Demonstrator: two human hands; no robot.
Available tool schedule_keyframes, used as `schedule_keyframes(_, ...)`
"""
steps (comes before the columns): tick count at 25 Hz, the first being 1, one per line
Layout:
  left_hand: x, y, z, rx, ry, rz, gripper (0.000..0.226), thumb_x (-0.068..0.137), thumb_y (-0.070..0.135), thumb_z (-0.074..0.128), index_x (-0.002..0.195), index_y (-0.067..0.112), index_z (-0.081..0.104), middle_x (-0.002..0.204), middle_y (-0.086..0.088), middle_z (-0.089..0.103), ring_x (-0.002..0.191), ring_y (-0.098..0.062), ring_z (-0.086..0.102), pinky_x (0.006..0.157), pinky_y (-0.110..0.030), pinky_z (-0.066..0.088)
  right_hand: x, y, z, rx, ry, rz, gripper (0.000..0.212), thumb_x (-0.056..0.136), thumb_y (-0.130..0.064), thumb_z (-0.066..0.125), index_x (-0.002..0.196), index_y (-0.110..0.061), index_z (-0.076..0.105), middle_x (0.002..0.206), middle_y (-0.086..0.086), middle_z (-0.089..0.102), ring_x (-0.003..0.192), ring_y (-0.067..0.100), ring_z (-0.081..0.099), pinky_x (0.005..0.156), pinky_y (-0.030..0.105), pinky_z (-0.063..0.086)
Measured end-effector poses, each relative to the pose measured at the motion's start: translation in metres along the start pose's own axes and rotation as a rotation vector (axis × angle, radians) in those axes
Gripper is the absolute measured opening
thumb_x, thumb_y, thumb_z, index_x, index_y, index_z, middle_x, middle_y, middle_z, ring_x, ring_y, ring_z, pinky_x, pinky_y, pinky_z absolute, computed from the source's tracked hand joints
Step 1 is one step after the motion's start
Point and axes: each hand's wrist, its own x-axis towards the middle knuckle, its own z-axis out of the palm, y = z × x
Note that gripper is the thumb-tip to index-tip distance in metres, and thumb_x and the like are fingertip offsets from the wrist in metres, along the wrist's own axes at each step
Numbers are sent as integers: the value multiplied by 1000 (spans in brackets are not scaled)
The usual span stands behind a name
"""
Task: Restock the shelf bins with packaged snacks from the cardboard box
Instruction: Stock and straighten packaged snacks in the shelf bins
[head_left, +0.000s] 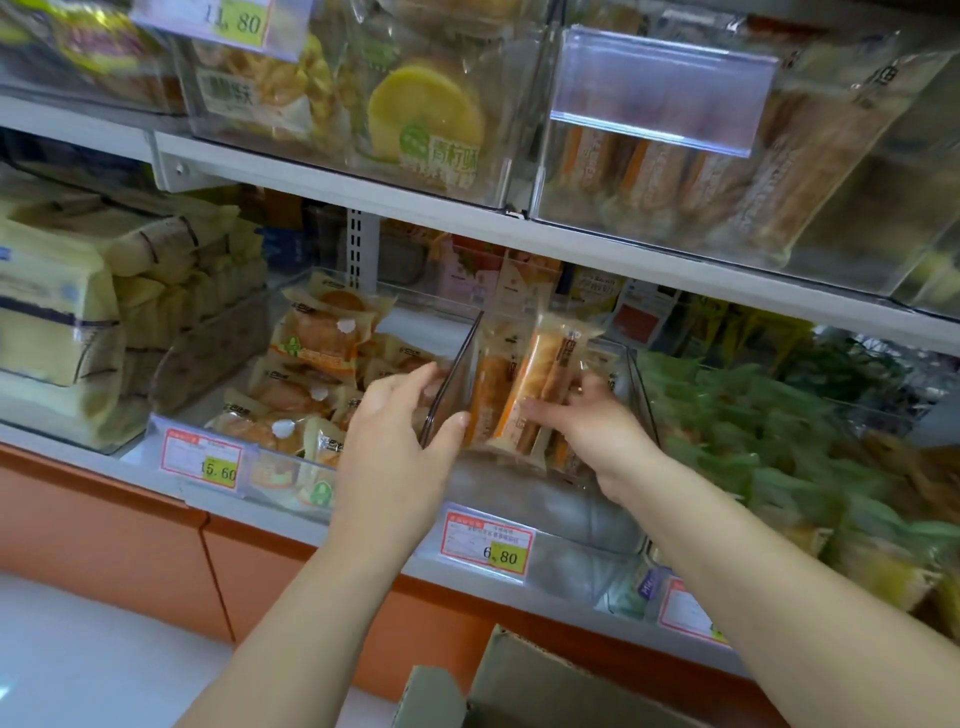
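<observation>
white metal shelves (311, 189) stand over orange base panels (104, 525) and a pale glossy floor (78, 654).

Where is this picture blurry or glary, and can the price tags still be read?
Head view: motion blur smears the upper bins and the green packets at right; glare streaks the empty label holder; the left hand gripping the divider and the right hand holding the long snack packets are sharper; the 6.80 tag and 15.60 tag read clearly.
</observation>
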Motion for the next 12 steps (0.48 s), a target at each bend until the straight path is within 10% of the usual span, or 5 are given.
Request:
schedule_keyframes(4, -4, -13, 0, 142, -162, -67, 54, 98, 29, 54, 149, 31, 36, 144, 9, 52, 130, -13, 49, 99, -23, 37, 37, 26, 38, -229, -44, 150, 67, 77, -26, 80, 134, -16, 48, 128, 4, 61, 113, 24, 60, 98, 42, 49)
schedule_keyframes(12, 0, -17, -3, 78, -141, -31, 47, 99, 16, 54, 143, 32, 48, 113, 21, 54, 96, 5, 44, 73, -4, 27, 56, 42, 69, -439, 90, 122, 63, 78, -38, 78, 129, -11, 50, 125, 8, 60, 113, 28, 60, 94, 40, 51)
